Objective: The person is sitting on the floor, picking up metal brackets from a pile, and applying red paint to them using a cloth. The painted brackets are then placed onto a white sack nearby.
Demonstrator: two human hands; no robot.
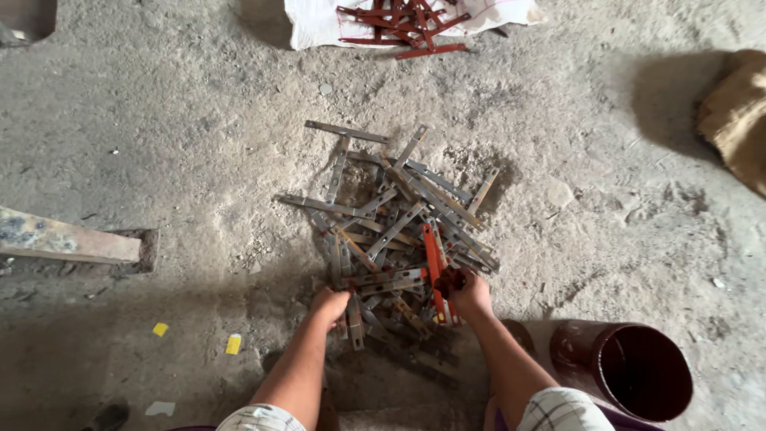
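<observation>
A heap of several flat grey metal strips (396, 227) lies on the dusty concrete floor in front of me. My left hand (329, 306) rests closed on the near left edge of the heap, gripping a grey strip (355, 323) that points toward me. At the near right edge, my right hand (468, 294) is closed around a red-painted strip (433, 257) that lies across the grey ones. Both forearms reach in from the bottom of the view.
A dark red bucket (638, 369) stands at the lower right. A white sack (319, 24) with several red-painted strips (407, 24) lies at the top. A wooden plank (56, 238) is on the left, a brown sack (738, 120) at the right edge, yellow scraps (233, 344) near my left arm.
</observation>
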